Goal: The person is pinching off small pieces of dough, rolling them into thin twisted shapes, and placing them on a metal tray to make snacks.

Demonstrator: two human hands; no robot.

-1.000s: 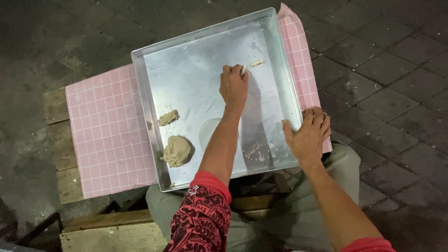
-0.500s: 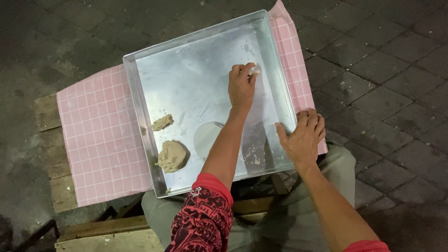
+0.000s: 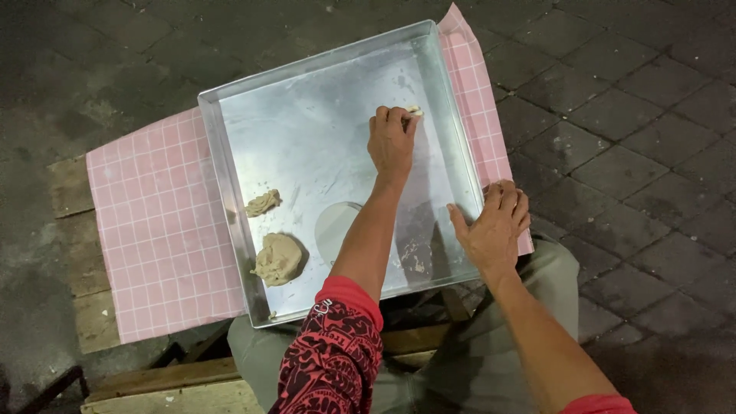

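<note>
Left hand (image 3: 391, 142) reaches across the metal tray (image 3: 230, 192), fingers pinched narrow on a small dough scrap (image 3: 415, 110) near the far right wall. Right hand (image 3: 494, 226) lies flat, fingers spread, on the tray's right rim, holding nothing. Two dough lumps, large (image 3: 277, 258) and small (image 3: 262, 203), sit by the left wall, well apart. Pink checked cloth (image 3: 153, 230) covers the desk. Step, judged: gathering scraps. Next move calls for a steadied tray.

Dark grey paving stones (image 3: 629, 115) cover the ground under dim light, with a worn wooden bench (image 3: 73, 230) standing on them.
</note>
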